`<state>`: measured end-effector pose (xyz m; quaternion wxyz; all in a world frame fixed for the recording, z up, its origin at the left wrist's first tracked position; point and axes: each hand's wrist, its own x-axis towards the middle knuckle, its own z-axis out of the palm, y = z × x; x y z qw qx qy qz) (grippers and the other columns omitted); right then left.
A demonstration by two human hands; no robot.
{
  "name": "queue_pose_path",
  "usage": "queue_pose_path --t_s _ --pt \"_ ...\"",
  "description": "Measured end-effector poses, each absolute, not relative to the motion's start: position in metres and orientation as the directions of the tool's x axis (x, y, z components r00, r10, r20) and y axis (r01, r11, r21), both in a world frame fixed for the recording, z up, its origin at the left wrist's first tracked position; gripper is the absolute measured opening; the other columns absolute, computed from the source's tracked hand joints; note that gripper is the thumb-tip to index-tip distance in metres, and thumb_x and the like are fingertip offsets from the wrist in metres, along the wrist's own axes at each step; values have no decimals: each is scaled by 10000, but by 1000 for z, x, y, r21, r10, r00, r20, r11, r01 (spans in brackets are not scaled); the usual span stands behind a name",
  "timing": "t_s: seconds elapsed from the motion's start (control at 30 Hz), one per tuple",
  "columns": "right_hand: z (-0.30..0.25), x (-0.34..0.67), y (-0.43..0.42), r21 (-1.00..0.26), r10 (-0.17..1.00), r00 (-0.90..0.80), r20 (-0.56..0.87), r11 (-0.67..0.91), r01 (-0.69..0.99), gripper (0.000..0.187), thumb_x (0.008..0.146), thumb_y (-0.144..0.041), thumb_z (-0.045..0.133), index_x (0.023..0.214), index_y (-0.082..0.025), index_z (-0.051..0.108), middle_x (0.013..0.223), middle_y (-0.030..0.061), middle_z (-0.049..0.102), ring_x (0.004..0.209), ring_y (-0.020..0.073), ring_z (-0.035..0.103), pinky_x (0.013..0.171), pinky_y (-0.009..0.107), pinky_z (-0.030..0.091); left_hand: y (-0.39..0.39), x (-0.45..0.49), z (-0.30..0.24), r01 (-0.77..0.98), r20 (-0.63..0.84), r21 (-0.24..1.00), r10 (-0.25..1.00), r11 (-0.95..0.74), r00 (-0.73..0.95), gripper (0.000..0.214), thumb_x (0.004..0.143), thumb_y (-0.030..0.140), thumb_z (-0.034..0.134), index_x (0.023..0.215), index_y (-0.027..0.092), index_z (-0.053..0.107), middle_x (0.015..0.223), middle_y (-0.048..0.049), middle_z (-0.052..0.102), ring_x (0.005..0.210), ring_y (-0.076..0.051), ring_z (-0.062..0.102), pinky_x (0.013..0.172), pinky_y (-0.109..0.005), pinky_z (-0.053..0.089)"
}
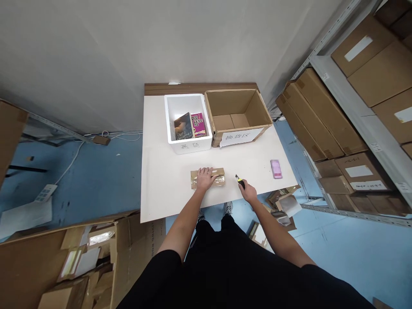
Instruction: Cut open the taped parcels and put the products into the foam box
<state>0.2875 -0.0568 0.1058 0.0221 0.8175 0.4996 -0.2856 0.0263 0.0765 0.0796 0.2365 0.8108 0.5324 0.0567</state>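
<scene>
A small brown cardboard parcel (219,179) wrapped in shiny clear tape lies near the front of the white table (167,180). Across its top rests my left hand (205,178), holding it with the fingertips at the far edge and the thumb out to the right. To the right of the parcel and apart from it, my right hand (248,191) is closed around a black and yellow utility knife (241,183). Its blade end points away from me, up and to the left. A pink-purple blurred item (276,169) lies near the table's right edge.
At the back stand a white foam box (189,146) with two books (184,127) inside and an open cardboard box (238,124) with a handwritten paper label. Shelves of cartons (322,116) line the right. A large carton (124,257) of cardboard scraps stands lower left.
</scene>
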Motion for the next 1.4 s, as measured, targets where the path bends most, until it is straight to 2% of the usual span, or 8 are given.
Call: queue_pose_path --t_s 0.2,0.47,0.6,0.77,0.9,1.0,1.17,1.4 --pt "76 226 -45 -551 762 353 -543 -641 535 616 1012 -640 435 1481 -244 473 1216 101 747 1047 262 726 852 330 546 66 26 83 854 -202 423 887 -304 416 678 1011 606 504 1615 301 448 1662 -72 455 1555 -331 330 1323 -489 116" --pt "62 179 57 -551 714 490 -500 -699 456 633 962 -635 558 1413 -197 482 1238 153 742 1114 276 721 886 328 554 51 13 98 931 -255 363 958 -29 129 770 1016 546 504 1672 194 310 1736 -161 292 1402 -363 518 1170 -488 400" --pt "77 193 121 -546 763 445 -469 -646 533 608 917 -613 668 1337 -199 521 1150 149 759 1064 305 726 872 348 544 41 12 101 906 -325 408 909 -114 261 791 993 473 587 1685 307 242 1793 -90 105 1309 -320 597 989 -418 540" --pt "86 221 113 -609 798 409 -444 -603 516 640 857 -634 724 1295 -205 540 1201 143 747 1108 307 710 900 349 539 59 18 112 906 -269 332 894 -262 357 752 972 420 625 1653 282 339 1786 -102 138 1473 -384 427 1110 -504 471" --pt "73 226 40 -655 810 353 -468 -586 477 686 771 -654 778 1265 -240 544 1187 86 752 1084 277 722 873 328 555 80 9 116 638 -314 371 555 -674 770 794 852 194 678 1599 325 442 1736 -46 325 1596 -350 241 1210 -491 366" --pt "62 216 -2 -597 759 368 -537 -650 469 667 776 -623 776 1265 -236 539 1187 88 750 1078 272 729 873 333 560 89 -2 112 535 -397 387 388 -751 832 804 804 165 709 1556 347 490 1708 -35 384 1599 -332 252 1210 -484 353" --pt "64 208 18 -548 755 402 -517 -654 522 770 762 -622 801 1349 -229 494 1214 128 736 1115 306 717 860 353 554 87 -13 110 633 -387 284 518 -720 763 841 710 161 839 1487 328 567 1610 -101 492 1541 -384 323 1181 -502 355" --pt "77 199 110 -519 832 281 -479 -526 673 745 725 -551 881 1292 -261 493 1135 108 744 1051 309 718 814 349 539 72 0 106 800 -251 215 760 -560 599 561 805 311 836 1325 204 653 1437 -175 599 1469 -380 425 1190 -500 346"
